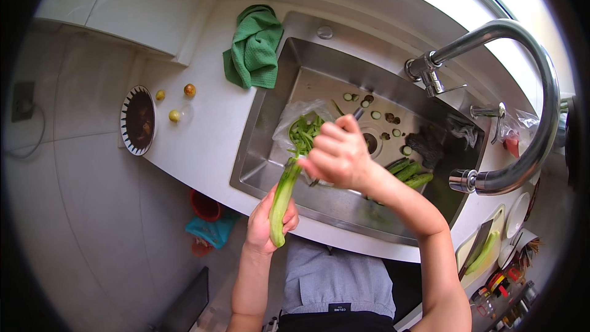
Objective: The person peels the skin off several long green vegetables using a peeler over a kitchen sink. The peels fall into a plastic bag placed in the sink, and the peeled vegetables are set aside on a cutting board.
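Observation:
My left hand grips the lower end of a partly peeled cucumber, held tilted at the sink's front edge. Pale flesh shows along most of it, with darker green skin near the far end. My right hand is closed around what looks like a peeler. Only its dark handle end shows clearly, and my fingers hide most of the rest. Just beyond the cucumber's tip, green peelings lie in a clear plastic bag inside the stainless steel sink.
Whole cucumbers, cut ends and a dark mesh bag lie in the sink. A faucet arches over its right side. Left are a green cloth and a bowl. A cleaver rests on a cutting board.

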Motion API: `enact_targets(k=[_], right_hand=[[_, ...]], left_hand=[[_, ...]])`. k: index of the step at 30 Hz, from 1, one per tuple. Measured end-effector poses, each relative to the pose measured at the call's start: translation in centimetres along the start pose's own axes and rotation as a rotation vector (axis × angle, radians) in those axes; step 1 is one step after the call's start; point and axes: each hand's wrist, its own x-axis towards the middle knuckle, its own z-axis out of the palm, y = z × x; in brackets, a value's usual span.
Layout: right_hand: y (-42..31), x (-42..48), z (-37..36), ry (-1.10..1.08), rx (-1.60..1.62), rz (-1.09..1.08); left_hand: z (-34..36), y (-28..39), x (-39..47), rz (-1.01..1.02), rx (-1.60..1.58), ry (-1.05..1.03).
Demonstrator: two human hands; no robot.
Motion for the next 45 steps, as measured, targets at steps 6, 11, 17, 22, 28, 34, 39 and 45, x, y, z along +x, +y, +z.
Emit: enact_targets(k=[6, 11, 17, 22, 28, 34, 39, 45], right_hand=[[-0.8, 0.3, 1.1, -0.008, 0.098, -0.057], [2.9, -0.2, 0.6, -0.037, -0.049, 0.019], [2.0, -0.5, -0.2, -0.036, -0.052, 0.079], [-0.8, 0.1, 1.1, 0.010, 0.111, -0.018], [3.9, -0.9, 0.6, -0.001, -0.070, 0.094], [3.1, -2.6, 1.5, -0.104, 0.303, 0.397], [4.7, -11.8, 8.4, -0.569, -0.442, 0.402], [2.6, -7.3, 4.2, -0.166, -0.131, 0.500]], left_hand=[[0.7, 0.6, -0.2, -0.009, 0.055, -0.059], [0.5, 1.1, -1.0, 0.003, 0.138, -0.085], [0.0, 0.8, -0.8, 0.021, 0.106, 0.017], [1.0, 1.0, -0.3, -0.001, 0.203, 0.008], [1.1, 1.0, -1.2, -0.014, 0.085, -0.135], [0.5, 0.6, -0.3, 0.019, 0.032, -0.110], [1.1, 0.0, 0.9, 0.066, -0.001, -0.027], [0.6, -0.2, 1.3, 0.059, -0.064, -0.062]])
